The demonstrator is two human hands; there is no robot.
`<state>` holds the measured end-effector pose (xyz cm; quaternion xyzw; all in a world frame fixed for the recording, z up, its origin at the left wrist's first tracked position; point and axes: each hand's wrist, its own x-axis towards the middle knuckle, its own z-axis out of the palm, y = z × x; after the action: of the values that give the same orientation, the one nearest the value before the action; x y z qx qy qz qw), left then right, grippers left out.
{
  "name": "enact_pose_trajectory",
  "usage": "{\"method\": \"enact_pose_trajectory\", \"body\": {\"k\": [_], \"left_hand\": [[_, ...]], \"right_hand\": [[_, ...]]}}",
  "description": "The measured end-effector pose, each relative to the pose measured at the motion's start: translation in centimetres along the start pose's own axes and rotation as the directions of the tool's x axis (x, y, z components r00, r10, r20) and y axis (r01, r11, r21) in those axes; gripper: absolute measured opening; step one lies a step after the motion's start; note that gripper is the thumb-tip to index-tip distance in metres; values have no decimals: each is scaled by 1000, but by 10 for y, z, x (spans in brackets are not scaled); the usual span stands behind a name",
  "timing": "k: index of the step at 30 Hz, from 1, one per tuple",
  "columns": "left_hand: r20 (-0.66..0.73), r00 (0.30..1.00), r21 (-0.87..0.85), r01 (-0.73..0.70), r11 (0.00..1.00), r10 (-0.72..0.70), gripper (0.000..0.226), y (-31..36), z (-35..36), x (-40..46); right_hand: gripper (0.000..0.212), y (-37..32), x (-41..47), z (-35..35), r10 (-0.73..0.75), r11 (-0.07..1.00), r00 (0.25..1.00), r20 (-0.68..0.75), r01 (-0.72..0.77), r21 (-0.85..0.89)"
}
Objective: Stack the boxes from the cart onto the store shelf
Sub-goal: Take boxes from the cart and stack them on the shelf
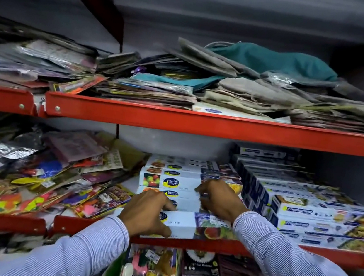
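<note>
Box (188,224) apparently between both hands' fingers (161,230).

A long white box (188,224) with a fruit picture lies flat at the front edge of the red shelf (202,123), under the left fingers (166,205). Just beyond the fingers, matching boxes (183,181) sit stacked lengthwise.

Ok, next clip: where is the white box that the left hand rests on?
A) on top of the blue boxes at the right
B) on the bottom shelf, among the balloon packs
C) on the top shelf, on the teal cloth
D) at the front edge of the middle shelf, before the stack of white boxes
D: the left hand lies on the white box at the middle shelf's front edge, before the stack.
</note>
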<state>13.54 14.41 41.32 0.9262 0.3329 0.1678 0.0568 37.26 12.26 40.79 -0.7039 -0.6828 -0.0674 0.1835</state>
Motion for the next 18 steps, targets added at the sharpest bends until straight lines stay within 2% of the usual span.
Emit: {"method": "enact_pose_trajectory", "body": {"k": [4,8,11,14,18], "left_hand": [[-50,999,-35,5,999,-7,53,2,7,24],[-72,997,-39,-3,999,1,61,0,23,41],[-80,996,47,-24,999,28,65,-6,39,46],[-131,990,130,-43,991,60,58,-11,46,43],[-163,985,19,-48,999,51,47,-11,49,40]], "right_hand": [[26,-3,-13,-15,4,999,999,44,-6,43],[53,-1,-34,-11,-10,1000,976,216,7,17],[44,3,-44,0,2,1000,987,160,-1,-6],[41,2,-47,7,-13,1000,994,108,14,-14],[36,0,-49,6,-50,998,993,111,54,-39]]}}
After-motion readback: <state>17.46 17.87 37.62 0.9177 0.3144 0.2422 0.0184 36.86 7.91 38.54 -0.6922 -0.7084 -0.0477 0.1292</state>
